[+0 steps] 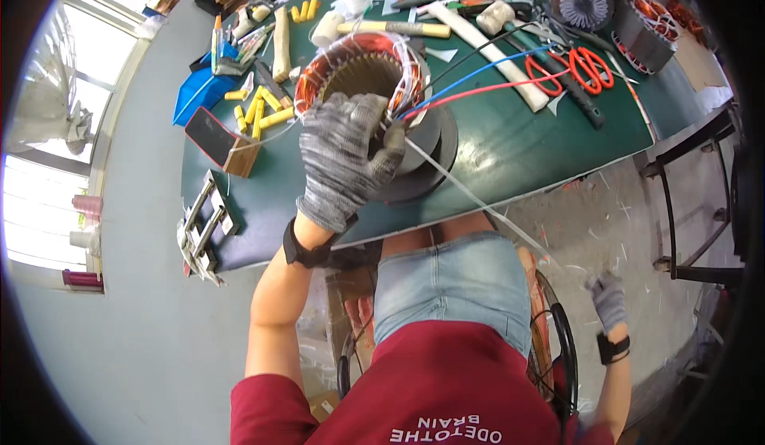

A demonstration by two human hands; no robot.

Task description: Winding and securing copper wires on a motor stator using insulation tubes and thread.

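Observation:
A motor stator (360,78) with copper windings stands on a round dark base (442,154) near the table's front edge. White lacing loops bind its coil rim. My left hand (343,154), in a grey knit glove, grips the near side of that rim, fingers bent over the edge. Black, blue and red lead wires (478,86) leave the rim beside my thumb and run to the right. From there a white lacing cord (478,198) stretches down to the right, past the table edge. My gloved right hand (609,300) is closed at its far end, low beside the chair.
Yellow tubes (256,110), a phone (209,137) on a wooden block and a metal frame (211,222) lie left. Behind are a mallet (390,28), a pale stick (494,58) and red-handled scissors (590,70). More stators (645,35) stand back right. A black rack (693,198) is at right.

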